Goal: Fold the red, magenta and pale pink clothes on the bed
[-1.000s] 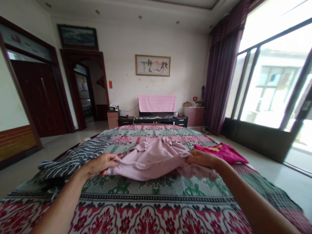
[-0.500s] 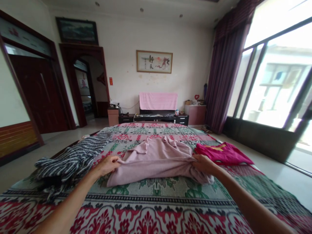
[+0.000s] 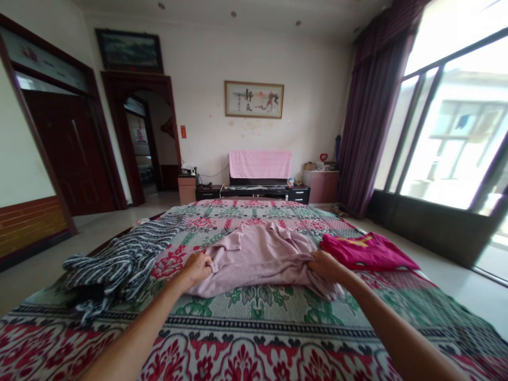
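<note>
A pale pink shirt (image 3: 264, 248) lies spread on the patterned bedspread (image 3: 238, 317), its collar end away from me and its near part bunched into a loose fold. My left hand (image 3: 200, 269) pinches the left side of that fold. On the opposite side my right hand (image 3: 326, 266) grips the cloth, with some fabric hanging below the fingers. Both hands are closed, and the fold sags slightly between them.
To the left lies a heaped black-and-white striped garment (image 3: 123, 259). A folded magenta garment (image 3: 369, 251) with a yellow mark rests at the right. Beyond the bed stands a low black cabinet (image 3: 299, 194) with a pink cloth (image 3: 260, 164) above it.
My left hand has moved right, bringing its side of the fold inward. The fold now looks narrower and slacker. My right hand has barely shifted.
</note>
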`<state>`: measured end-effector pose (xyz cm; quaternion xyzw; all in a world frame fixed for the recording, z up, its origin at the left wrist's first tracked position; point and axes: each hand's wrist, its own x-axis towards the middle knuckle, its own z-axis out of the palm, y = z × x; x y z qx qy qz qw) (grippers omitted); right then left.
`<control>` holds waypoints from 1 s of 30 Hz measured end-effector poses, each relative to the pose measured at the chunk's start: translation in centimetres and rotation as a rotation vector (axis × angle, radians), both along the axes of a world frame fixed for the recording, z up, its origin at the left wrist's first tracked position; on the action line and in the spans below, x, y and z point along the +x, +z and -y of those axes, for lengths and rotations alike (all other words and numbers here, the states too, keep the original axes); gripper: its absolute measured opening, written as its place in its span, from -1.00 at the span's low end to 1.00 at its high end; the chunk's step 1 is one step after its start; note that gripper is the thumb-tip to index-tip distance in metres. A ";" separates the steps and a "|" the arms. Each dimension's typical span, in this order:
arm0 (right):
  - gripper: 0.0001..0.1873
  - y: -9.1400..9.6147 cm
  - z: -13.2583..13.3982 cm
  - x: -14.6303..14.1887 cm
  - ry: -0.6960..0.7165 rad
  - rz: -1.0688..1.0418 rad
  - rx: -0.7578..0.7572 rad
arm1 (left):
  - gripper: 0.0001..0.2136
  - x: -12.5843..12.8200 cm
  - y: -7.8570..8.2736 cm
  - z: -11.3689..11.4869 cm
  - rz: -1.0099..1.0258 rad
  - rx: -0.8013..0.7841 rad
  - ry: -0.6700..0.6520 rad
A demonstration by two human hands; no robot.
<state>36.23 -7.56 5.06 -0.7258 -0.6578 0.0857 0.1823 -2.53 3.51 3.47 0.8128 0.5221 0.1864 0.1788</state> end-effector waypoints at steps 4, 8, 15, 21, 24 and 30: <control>-0.85 5.4 4.0 -0.6 0.202 -0.370 -0.270 | -0.82 -1.5 4.2 2.2 0.201 -0.489 -0.354; -0.77 9.2 7.6 -1.3 0.452 -0.582 -0.421 | -0.79 -2.8 6.8 4.6 0.423 -0.643 -0.580; -0.83 9.2 1.5 -1.5 0.291 -0.325 -0.193 | -0.84 0.1 7.6 1.4 0.252 -0.369 -0.332; -0.73 17.5 -8.3 -0.7 -0.086 0.039 0.735 | -0.71 1.3 16.7 -6.1 0.273 0.691 0.167; -0.67 20.6 -10.1 -0.4 -0.058 -0.003 0.996 | -0.74 0.9 19.4 -7.9 0.295 0.783 0.184; -0.62 14.1 -10.4 -0.1 -0.014 -0.032 0.896 | -0.79 0.3 15.1 -8.9 0.244 0.738 0.213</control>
